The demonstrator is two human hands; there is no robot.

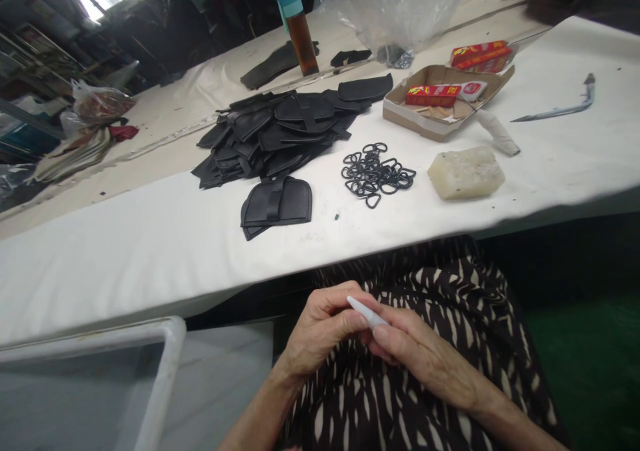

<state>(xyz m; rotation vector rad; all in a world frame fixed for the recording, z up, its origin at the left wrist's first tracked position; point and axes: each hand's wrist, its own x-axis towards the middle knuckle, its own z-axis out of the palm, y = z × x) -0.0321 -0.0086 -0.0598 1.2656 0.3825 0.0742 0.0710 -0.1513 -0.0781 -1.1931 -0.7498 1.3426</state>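
Observation:
Both hands rest together over my lap, below the table's front edge. My left hand point(320, 327) and my right hand point(420, 357) meet around a small white stick-like tool point(366, 312), fingers of both closed on it. On the white table point(125, 251) above lie a pile of black leather pieces point(285, 127), a separate small stack of them point(277, 204) nearer me, and a heap of black metal D-rings point(377, 172). A pale waxy block point(466, 172) sits right of the rings.
An open cardboard box point(440, 101) holds red packets. A curved metal tool point(560, 109) lies at far right. A bottle with teal cap point(299, 27) and a clear plastic bag point(400, 11) stand at the back. A grey bin point(150, 371) sits at lower left.

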